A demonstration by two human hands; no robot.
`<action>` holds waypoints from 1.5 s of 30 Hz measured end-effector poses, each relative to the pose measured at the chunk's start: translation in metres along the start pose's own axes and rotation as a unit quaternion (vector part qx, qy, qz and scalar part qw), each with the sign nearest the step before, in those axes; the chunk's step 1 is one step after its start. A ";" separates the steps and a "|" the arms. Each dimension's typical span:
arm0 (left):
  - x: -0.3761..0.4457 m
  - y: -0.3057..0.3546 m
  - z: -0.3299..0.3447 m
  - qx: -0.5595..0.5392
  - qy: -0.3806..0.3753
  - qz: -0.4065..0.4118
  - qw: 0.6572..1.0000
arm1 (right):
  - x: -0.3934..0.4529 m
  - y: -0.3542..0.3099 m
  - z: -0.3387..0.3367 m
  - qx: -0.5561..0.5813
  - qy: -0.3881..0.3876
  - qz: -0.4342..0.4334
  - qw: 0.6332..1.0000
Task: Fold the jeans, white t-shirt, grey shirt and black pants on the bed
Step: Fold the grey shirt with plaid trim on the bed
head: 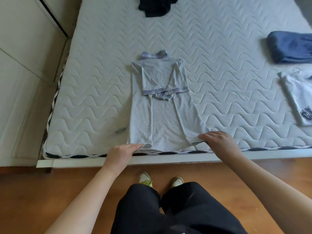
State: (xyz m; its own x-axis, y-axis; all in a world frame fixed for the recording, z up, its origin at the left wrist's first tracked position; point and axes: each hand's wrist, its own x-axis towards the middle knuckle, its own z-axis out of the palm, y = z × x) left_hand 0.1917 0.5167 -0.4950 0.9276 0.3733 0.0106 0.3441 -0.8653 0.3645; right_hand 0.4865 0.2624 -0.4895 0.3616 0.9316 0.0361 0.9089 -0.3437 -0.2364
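The left hand (123, 152) rests at the near left corner of the grey shirt (162, 105), fingers fairly straight with the tips at the hem, the thumb hidden, so whether it pinches the cloth I cannot tell; the shirt lies flat in the middle of the bed (94, 85), collar away from the person, both sides and sleeves turned in to make a narrow strip, likely so the hem can be lifted up toward the collar; the right hand (219, 141) lies with straight fingers on the near right corner, seemingly pressing it flat; the black pants (154, 5) sit crumpled at the far edge, not yet folded; to the right the jeans (292, 48) lie folded, and just nearer the white t-shirt (298, 93) too, set aside as done; no containers are in view.
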 end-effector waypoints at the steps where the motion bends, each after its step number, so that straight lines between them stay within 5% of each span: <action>1: -0.005 0.006 -0.007 -0.003 0.001 -0.003 1.000 | -0.004 -0.005 -0.008 0.001 0.008 0.001 1.000; 10: -0.078 0.045 -0.046 -0.043 -0.098 -0.130 0.986 | -0.069 -0.066 -0.051 0.039 0.002 0.000 0.999; 21: -0.143 0.067 -0.054 -0.013 -0.141 -0.102 0.985 | -0.134 -0.134 -0.079 -0.017 -0.029 -0.012 0.999; 27: -0.178 0.062 -0.070 -0.014 -0.133 -0.112 0.985 | -0.155 -0.160 -0.083 -0.064 -0.146 0.068 0.985; 40: -0.144 0.076 -0.094 -0.006 -0.142 -0.147 0.979 | -0.130 -0.137 -0.081 -0.065 -0.127 0.054 0.988; 45: -0.115 0.087 -0.104 -0.016 -0.171 -0.162 0.972 | -0.108 -0.107 -0.092 0.020 -0.095 0.020 0.995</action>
State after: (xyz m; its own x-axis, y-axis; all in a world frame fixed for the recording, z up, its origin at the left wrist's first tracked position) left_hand 0.1003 0.4333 -0.3681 0.7675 0.4862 -0.4178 0.6261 -0.7085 0.3257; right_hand 0.3692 0.1874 -0.3784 0.3473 0.9244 -0.1577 0.8847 -0.3787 -0.2719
